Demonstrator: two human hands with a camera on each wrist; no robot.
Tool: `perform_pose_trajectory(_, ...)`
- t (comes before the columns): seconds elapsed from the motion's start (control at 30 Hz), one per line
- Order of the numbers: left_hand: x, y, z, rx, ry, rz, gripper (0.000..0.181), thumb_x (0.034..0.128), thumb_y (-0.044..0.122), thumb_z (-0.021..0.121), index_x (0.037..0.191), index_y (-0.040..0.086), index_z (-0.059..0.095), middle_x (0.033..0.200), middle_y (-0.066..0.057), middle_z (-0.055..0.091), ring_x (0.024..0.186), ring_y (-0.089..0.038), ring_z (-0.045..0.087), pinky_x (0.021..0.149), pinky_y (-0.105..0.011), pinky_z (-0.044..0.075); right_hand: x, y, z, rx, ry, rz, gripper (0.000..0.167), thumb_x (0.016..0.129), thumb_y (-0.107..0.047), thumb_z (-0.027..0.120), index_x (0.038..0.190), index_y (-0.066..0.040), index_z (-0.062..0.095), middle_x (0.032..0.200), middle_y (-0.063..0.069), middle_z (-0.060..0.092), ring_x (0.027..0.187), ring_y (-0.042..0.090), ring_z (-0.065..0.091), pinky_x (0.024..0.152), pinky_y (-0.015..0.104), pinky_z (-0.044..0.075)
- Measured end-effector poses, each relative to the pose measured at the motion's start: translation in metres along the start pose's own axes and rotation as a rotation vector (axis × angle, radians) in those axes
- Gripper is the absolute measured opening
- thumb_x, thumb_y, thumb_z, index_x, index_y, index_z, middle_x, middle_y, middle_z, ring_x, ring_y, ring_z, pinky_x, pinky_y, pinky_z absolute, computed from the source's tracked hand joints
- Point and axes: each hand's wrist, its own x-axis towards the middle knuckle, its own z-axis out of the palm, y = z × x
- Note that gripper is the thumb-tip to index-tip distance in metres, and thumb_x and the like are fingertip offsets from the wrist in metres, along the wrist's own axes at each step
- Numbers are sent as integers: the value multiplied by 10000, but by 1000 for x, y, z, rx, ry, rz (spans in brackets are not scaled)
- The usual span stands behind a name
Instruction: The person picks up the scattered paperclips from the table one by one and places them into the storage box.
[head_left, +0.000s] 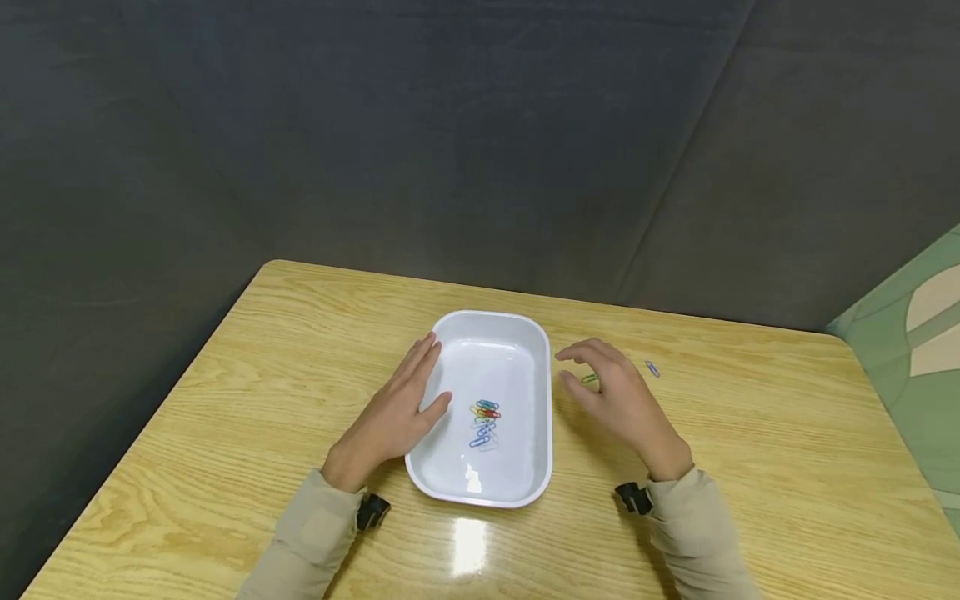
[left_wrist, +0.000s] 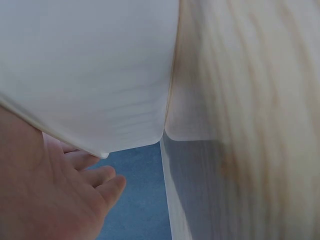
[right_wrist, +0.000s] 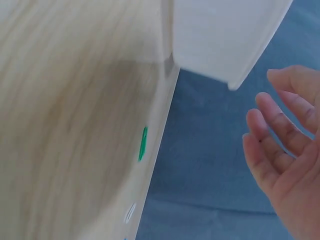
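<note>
A white tray (head_left: 480, 492) stands on the table with several coloured paper clips (head_left: 486, 425) in a loose pile on its floor. My left hand (head_left: 397, 417) rests against the tray's left rim, fingers straight and thumb reaching over the inside. Just right of the tray hovers my right hand (head_left: 618, 400), its fingers loosely bent and spread, with nothing between them. A green paper clip (right_wrist: 143, 144) lies on the table below that hand, partly covered by it in the head view. Farther right is a blue paper clip (head_left: 652, 368). In the right wrist view, a pale paper clip (right_wrist: 129, 213) also shows.
The wooden table (head_left: 225, 417) has its far edge a short way behind the tray. A dark cloth (head_left: 450, 150) hangs behind it. At the right side is a green patterned surface (head_left: 900, 367). Black wrist straps (head_left: 372, 511) sit at both cuffs.
</note>
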Motion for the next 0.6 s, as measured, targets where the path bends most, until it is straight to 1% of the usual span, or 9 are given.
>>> perform_pose_trajectory(0.07,0,0,0,0,-1,0,731,1012,371,503,1596,85,169,1691,-44,80,1562,-275,90,1259,-469,160,-2,6,-2,-6,3,6,211,927,-91,676,1134,-51,692,1109,92,679,1016,302,633,810,468,567)
perform_pose_trajectory(0.13,0,0,0,-1,0,2,730,1012,369,504,1595,82,170,1691,-45,81,1561,-277,91,1259,-469,160,-4,12,-4,-12,-1,19,216,924,-81,679,1136,-42,691,1098,113,685,1004,310,632,812,482,559)
perform_pose_trajectory(0.33,-1,-1,0,-4,-1,2,732,1013,369,502,1595,81,164,1690,-49,81,1561,-284,89,1258,-474,160,-7,26,-7,-43,-54,77,242,918,-82,686,1147,-2,692,1100,149,694,1005,332,649,837,498,556)
perform_pose_trajectory(0.6,-1,-2,0,3,2,7,735,1013,368,504,1596,79,162,1690,-48,83,1560,-287,93,1255,-481,169,-10,38,-7,-40,-111,111,253,905,-63,697,1141,28,694,1118,170,707,1027,368,647,864,517,549)
